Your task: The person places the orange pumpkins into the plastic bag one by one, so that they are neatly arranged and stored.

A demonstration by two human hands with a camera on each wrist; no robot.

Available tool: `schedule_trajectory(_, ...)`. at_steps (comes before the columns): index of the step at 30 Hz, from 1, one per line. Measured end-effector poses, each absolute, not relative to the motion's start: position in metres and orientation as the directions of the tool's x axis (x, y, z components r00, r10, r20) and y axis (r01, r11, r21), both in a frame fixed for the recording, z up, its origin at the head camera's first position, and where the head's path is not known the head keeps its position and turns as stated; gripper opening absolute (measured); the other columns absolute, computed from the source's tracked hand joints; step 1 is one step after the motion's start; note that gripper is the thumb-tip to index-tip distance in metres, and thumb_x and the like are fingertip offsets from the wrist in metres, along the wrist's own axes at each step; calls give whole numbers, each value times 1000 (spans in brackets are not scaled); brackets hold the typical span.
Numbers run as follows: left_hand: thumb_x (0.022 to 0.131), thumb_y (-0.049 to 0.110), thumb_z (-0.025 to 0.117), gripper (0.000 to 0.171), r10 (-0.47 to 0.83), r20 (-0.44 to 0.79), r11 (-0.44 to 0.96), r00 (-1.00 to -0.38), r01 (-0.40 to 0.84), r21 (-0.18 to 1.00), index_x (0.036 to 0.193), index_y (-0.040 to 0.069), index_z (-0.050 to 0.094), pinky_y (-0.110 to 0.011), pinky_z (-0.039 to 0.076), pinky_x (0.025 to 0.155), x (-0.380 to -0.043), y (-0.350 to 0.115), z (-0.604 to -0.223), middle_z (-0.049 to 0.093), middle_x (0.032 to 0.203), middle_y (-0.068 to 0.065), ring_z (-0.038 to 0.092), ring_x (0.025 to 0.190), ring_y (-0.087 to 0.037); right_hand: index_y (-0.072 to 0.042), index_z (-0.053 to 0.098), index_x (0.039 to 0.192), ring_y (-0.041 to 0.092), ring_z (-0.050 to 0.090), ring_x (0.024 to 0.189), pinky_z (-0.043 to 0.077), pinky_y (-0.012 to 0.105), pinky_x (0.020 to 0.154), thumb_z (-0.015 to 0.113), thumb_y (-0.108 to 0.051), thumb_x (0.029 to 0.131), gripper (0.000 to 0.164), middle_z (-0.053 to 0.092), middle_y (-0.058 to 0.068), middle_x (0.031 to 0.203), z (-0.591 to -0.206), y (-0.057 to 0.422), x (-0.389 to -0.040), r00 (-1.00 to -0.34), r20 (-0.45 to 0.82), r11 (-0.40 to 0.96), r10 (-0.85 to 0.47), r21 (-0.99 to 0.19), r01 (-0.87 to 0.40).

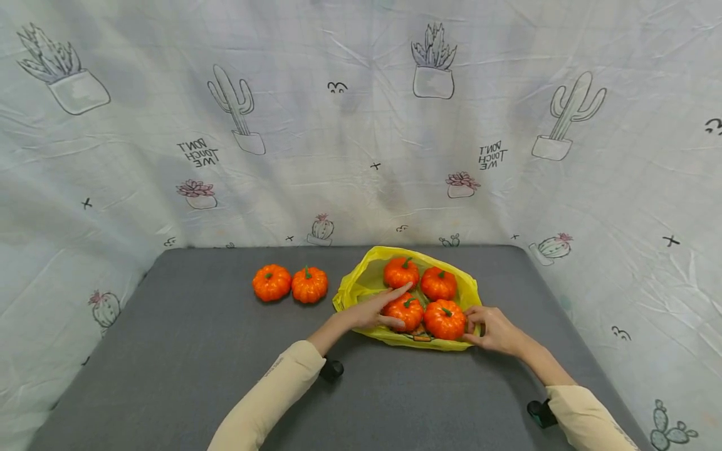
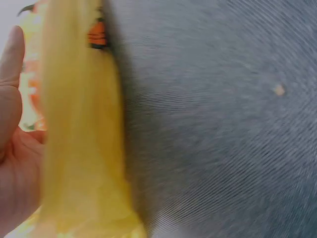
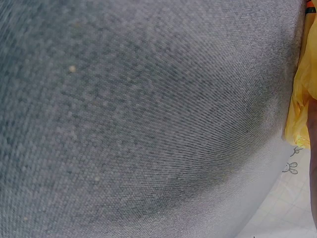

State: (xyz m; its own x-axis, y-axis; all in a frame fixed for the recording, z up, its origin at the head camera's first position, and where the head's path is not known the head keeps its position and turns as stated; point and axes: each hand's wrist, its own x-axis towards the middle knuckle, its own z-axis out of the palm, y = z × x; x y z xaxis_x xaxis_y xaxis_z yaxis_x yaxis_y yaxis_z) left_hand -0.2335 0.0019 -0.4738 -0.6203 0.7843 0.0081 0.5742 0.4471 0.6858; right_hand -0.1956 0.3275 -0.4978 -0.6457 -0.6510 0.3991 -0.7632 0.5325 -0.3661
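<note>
A yellow plastic bag [image 1: 354,285] lies wide-mouthed on the table, with several small orange pumpkins inside. My left hand [image 1: 372,311] reaches over its left rim and holds the front-left pumpkin [image 1: 405,314], thumb in front and fingers along the back. In the left wrist view, the bag's side [image 2: 84,139] covers part of that hand [image 2: 17,163]. At the bag's right edge, my right hand [image 1: 495,329] pinches the rim beside the front-right pumpkin [image 1: 445,321]. The right wrist view catches only a strip of the bag [image 3: 299,109] and a dark sliver of hand.
Two more orange pumpkins, one [image 1: 272,282] and another [image 1: 309,285], sit side by side on the grey table [image 1: 197,351] left of the bag. A pale curtain [image 1: 361,125] with cactus drawings hangs behind and around the table. Small dark devices are strapped at both wrists.
</note>
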Motion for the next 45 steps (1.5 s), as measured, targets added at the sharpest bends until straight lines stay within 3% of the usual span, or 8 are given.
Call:
schedule_trajectory(4, 92, 21, 65, 76, 803, 46, 386, -595, 578, 719, 153, 7, 21, -48, 23, 112, -235, -13, -463, 23, 156, -14, 18, 143, -34, -24, 54, 62, 22, 65, 81, 53, 31, 66, 81, -3, 70, 35, 67, 3, 89, -498, 325, -197, -643, 404, 529, -650, -366, -765)
schedule_trajectory(10, 90, 14, 66, 69, 779, 190, 240, -598, 564, 790, 150, 9, 32, -43, 32, 109, -238, -47, -441, 31, 154, -7, 32, 139, -23, -23, 53, 62, 22, 64, 78, 51, 28, 62, 81, -3, 71, 35, 67, 6, 90, -498, 323, -197, -646, 403, 533, -648, -366, -763)
schedule_trajectory(16, 89, -3, 64, 68, 731, 266, 71, -629, 458, 886, 149, 5, 33, -55, 41, 98, -248, -88, -431, 32, 153, -12, 41, 131, -36, -23, 54, 63, 23, 64, 78, 52, 31, 63, 81, -3, 70, 34, 68, 6, 90, -500, 322, -200, -641, 406, 530, -651, -362, -767)
schedule_trajectory(21, 87, 0, 66, 70, 678, 256, 125, -689, 451, 884, 149, 11, 35, -56, 45, 92, -246, -122, -429, 35, 151, -13, 44, 129, -37, -23, 54, 63, 24, 65, 80, 52, 30, 63, 81, -3, 69, 35, 68, 7, 91, -499, 322, -200, -645, 403, 533, -650, -364, -764)
schedule_trajectory(26, 87, 2, 67, 68, 627, 245, 175, -739, 440, 881, 148, 9, 37, -56, 39, 98, -242, -155, -431, 36, 150, -16, 41, 130, -39, -24, 54, 63, 18, 64, 77, 50, 25, 61, 81, -4, 69, 34, 68, 6, 91, -496, 323, -198, -656, 391, 541, -645, -373, -754)
schedule_trajectory(30, 89, -1, 65, 60, 557, 250, 212, -792, 427, 879, 144, 4, 43, -44, 47, 94, -240, -186, -434, 40, 146, -20, 41, 128, -44, -23, 55, 64, 13, 60, 73, 45, 22, 56, 80, -5, 71, 32, 67, 7, 93, -492, 323, -198, -674, 359, 543, -645, -404, -736)
schedule_trajectory(36, 92, -5, 59, 50, 437, 284, 207, -854, 402, 892, 139, -3, 46, -26, 49, 89, -238, -229, -443, 45, 142, -22, 46, 124, -43, -23, 54, 64, 20, 63, 77, 45, 23, 57, 81, -6, 71, 33, 67, 8, 94, -489, 323, -201, -690, 341, 568, -638, -396, -721)
schedule_trajectory(45, 92, -6, 57, 47, 361, 273, 208, -892, 362, 909, 138, -1, 49, -22, 48, 90, -229, -266, -461, 47, 138, -25, 49, 123, -37, -23, 53, 63, 23, 64, 80, 45, 23, 58, 80, -6, 71, 33, 68, 8, 94, -491, 321, -199, -702, 322, 573, -635, -413, -708)
